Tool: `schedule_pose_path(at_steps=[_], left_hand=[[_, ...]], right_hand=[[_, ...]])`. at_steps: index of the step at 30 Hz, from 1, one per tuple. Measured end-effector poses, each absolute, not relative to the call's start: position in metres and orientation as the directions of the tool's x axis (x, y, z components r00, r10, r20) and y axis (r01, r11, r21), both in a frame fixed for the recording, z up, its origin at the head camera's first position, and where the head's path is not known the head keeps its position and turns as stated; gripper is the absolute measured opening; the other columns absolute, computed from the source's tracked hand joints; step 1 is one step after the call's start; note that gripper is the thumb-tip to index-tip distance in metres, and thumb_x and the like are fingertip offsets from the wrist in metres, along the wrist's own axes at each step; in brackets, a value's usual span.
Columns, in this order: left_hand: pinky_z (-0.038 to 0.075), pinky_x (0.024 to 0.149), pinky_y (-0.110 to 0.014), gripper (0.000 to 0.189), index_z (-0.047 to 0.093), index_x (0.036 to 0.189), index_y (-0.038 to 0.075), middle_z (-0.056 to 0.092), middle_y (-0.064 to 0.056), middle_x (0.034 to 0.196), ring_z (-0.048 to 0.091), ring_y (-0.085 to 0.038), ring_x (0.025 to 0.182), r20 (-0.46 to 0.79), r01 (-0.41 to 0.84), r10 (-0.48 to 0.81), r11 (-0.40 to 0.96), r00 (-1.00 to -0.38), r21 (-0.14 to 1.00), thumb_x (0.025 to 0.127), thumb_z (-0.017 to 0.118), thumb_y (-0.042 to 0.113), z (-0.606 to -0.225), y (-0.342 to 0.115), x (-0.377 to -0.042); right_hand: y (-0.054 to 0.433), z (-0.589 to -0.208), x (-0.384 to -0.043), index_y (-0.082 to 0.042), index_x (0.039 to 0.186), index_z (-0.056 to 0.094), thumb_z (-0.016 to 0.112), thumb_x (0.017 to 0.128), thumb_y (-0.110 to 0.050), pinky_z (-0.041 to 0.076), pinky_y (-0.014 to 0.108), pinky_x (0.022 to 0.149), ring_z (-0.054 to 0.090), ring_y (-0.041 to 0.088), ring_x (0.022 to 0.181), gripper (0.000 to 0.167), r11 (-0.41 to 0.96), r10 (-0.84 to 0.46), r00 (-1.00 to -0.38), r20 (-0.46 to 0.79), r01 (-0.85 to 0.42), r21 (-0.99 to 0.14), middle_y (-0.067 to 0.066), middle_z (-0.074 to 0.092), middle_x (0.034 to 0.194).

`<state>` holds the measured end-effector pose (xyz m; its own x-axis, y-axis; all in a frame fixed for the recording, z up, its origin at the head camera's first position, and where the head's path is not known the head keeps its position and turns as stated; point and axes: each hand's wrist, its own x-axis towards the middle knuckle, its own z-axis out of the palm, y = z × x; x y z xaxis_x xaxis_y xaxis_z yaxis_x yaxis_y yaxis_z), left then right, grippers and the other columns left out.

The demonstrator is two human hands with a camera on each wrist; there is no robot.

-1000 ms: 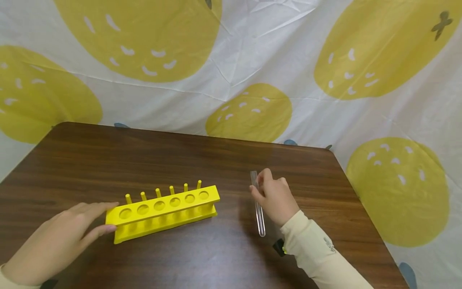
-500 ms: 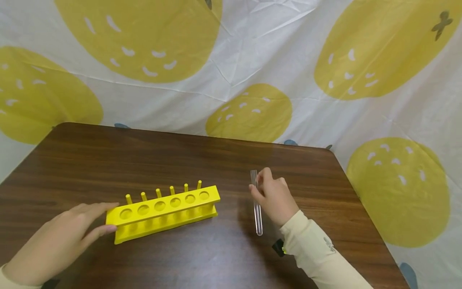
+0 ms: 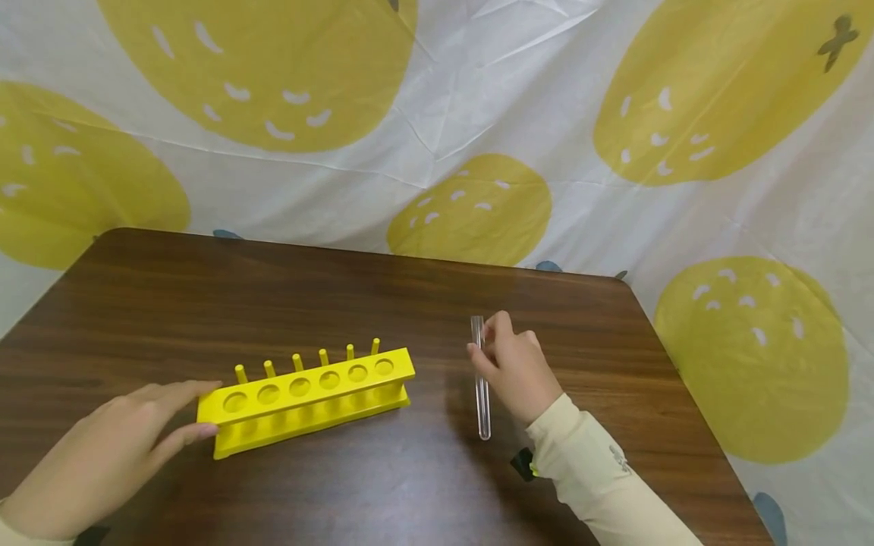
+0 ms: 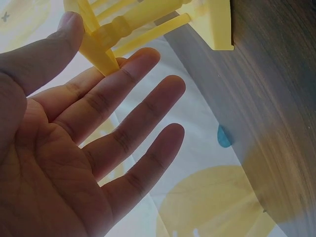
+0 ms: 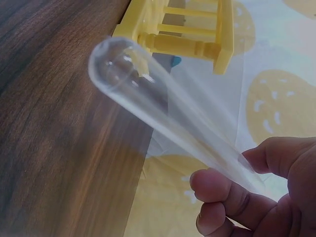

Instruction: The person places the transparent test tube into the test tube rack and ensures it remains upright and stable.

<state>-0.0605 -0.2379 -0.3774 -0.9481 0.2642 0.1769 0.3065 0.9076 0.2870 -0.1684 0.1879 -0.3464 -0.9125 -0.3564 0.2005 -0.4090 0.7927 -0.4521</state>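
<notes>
A yellow test tube rack [image 3: 317, 397] stands on the table, with a row of round holes in its top plate and several pegs along its back. My left hand [image 3: 123, 438] pinches the rack's left end between thumb and fingers. In the left wrist view the rack's end [image 4: 148, 20] lies between them, the other fingers stretched out loosely. To the right of the rack, my right hand [image 3: 520, 368] holds a clear glass test tube [image 3: 482, 413] near its upper end. The tube's rounded bottom points down; the right wrist view shows the tube [image 5: 153, 106] transparent, without visible contents.
The dark wood-grain table [image 3: 382, 493] has rounded far corners. Behind it and along the right hangs a white cloth [image 3: 328, 193] with large yellow fruit prints. A small black object [image 3: 523, 464] shows below the right cuff.
The test tube's lower end has swung slightly left and up, so it hangs more upright in the right hand. Left hand and rack stay put; the head view shifts slightly.
</notes>
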Motion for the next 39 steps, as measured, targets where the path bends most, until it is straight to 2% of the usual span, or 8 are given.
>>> schedule_pose_path(at_steps=[6, 13, 16, 20, 25, 30, 35, 39], left_hand=[[0.057, 0.084, -0.063, 0.052, 0.066, 0.131, 0.001, 0.072, -0.021, 0.119, 0.070, -0.043, 0.102, 0.183, 0.308, 0.264, 0.908, -0.947, 0.283, 0.090, 0.082, 0.029, -0.3756, -0.2370, -0.0598], [0.057, 0.083, -0.063, 0.053, 0.067, 0.130, 0.001, 0.072, -0.021, 0.118, 0.070, -0.042, 0.099, 0.198, 0.318, 0.270, 0.909, -0.942, 0.270, 0.088, 0.083, 0.029, -0.3740, -0.2367, -0.0593], [0.056, 0.082, -0.064, 0.053, 0.067, 0.130, 0.002, 0.072, -0.021, 0.117, 0.070, -0.042, 0.099, 0.196, 0.314, 0.268, 0.913, -0.943, 0.260, 0.088, 0.083, 0.030, -0.3740, -0.2367, -0.0599], [0.057, 0.081, -0.064, 0.052, 0.068, 0.129, 0.002, 0.072, -0.021, 0.116, 0.070, -0.042, 0.098, 0.210, 0.323, 0.273, 0.911, -0.939, 0.257, 0.087, 0.083, 0.029, -0.3747, -0.2371, -0.0600], [0.056, 0.081, -0.064, 0.052, 0.068, 0.129, 0.003, 0.073, -0.020, 0.116, 0.070, -0.042, 0.097, 0.213, 0.322, 0.272, 0.911, -0.938, 0.257, 0.087, 0.084, 0.029, -0.3761, -0.2372, -0.0590], [0.056, 0.081, -0.064, 0.051, 0.068, 0.129, 0.003, 0.072, -0.021, 0.116, 0.070, -0.042, 0.097, 0.199, 0.316, 0.270, 0.914, -0.942, 0.254, 0.088, 0.083, 0.029, -0.3760, -0.2372, -0.0600], [0.056, 0.080, -0.064, 0.051, 0.067, 0.130, 0.003, 0.072, -0.021, 0.116, 0.070, -0.042, 0.097, 0.182, 0.311, 0.270, 0.916, -0.945, 0.252, 0.089, 0.082, 0.030, -0.3755, -0.2376, -0.0612], [0.055, 0.081, -0.065, 0.051, 0.067, 0.131, 0.003, 0.072, -0.020, 0.116, 0.070, -0.042, 0.098, 0.180, 0.306, 0.266, 0.917, -0.947, 0.256, 0.090, 0.082, 0.030, -0.3762, -0.2378, -0.0607]], right_hand=[[0.1879, -0.3466, -0.1691, -0.004, 0.104, 0.043, 0.064, 0.104, -0.017, 0.036, 0.040, 0.081, 0.028, 0.009, 0.048, 0.024, 0.786, -0.339, -0.915, 0.219, -0.404, -0.468, -0.014, 0.033, 0.044], [0.1891, -0.3468, -0.1681, -0.005, 0.105, 0.044, 0.063, 0.105, -0.019, 0.035, 0.038, 0.078, 0.039, 0.016, 0.057, 0.024, 0.786, -0.324, -0.921, 0.218, -0.390, -0.479, -0.012, 0.037, 0.044], [0.1895, -0.3472, -0.1685, -0.006, 0.105, 0.043, 0.062, 0.105, -0.019, 0.035, 0.038, 0.079, 0.039, 0.014, 0.053, 0.023, 0.781, -0.329, -0.916, 0.228, -0.400, -0.479, -0.013, 0.041, 0.045], [0.1893, -0.3467, -0.1691, -0.005, 0.106, 0.042, 0.061, 0.106, -0.019, 0.034, 0.040, 0.085, 0.031, 0.008, 0.043, 0.023, 0.767, -0.342, -0.909, 0.239, -0.417, -0.488, -0.013, 0.041, 0.045], [0.1882, -0.3456, -0.1690, -0.004, 0.108, 0.043, 0.062, 0.105, -0.017, 0.034, 0.041, 0.086, 0.027, 0.007, 0.044, 0.023, 0.757, -0.344, -0.902, 0.262, -0.431, -0.491, -0.013, 0.039, 0.045], [0.1868, -0.3444, -0.1692, -0.003, 0.110, 0.043, 0.063, 0.105, -0.017, 0.035, 0.041, 0.087, 0.030, 0.009, 0.046, 0.025, 0.755, -0.345, -0.895, 0.282, -0.443, -0.483, -0.013, 0.041, 0.045], [0.1848, -0.3421, -0.1696, -0.003, 0.110, 0.043, 0.063, 0.105, -0.018, 0.034, 0.041, 0.087, 0.040, 0.012, 0.051, 0.025, 0.751, -0.339, -0.891, 0.302, -0.449, -0.484, -0.014, 0.048, 0.047], [0.1834, -0.3405, -0.1704, -0.003, 0.111, 0.042, 0.061, 0.106, -0.018, 0.033, 0.041, 0.086, 0.039, 0.010, 0.048, 0.025, 0.739, -0.348, -0.883, 0.314, -0.465, -0.487, -0.011, 0.049, 0.047]])
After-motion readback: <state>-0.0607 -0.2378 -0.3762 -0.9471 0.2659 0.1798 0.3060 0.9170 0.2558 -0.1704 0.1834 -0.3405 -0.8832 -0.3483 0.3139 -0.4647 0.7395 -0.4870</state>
